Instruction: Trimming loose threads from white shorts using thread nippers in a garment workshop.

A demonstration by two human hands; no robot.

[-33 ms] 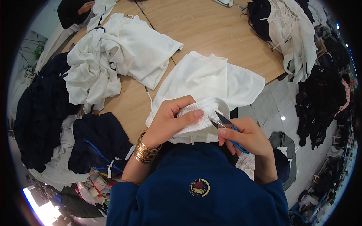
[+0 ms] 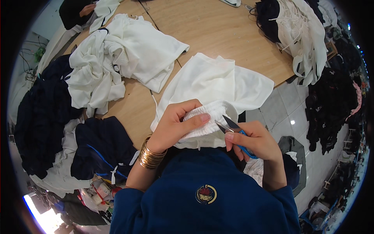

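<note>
A white garment with a gathered elastic waistband (image 2: pixel 212 117) lies partly on the table and reaches over its near edge toward me; it looks like a pair of shorts. My left hand (image 2: pixel 183 123) pinches the waistband, thumb on top and the other fingers mostly hidden in the cloth. In my right hand (image 2: pixel 251 140) are blue-handled thread snips (image 2: pixel 233 125), blades parted and pointing left. Their tips are at the waistband's right part; whether they touch the cloth I cannot tell.
White garments (image 2: pixel 144 48) are heaped on the table (image 2: pixel 218 29) at the left. Dark blue garments (image 2: pixel 103 148) lie nearer me. A cream and navy pile (image 2: pixel 298 35) hangs off the right edge. Black clothes (image 2: pixel 329 109) lie on the tiled floor. Another person's hand (image 2: pixel 87 9) shows at the far left.
</note>
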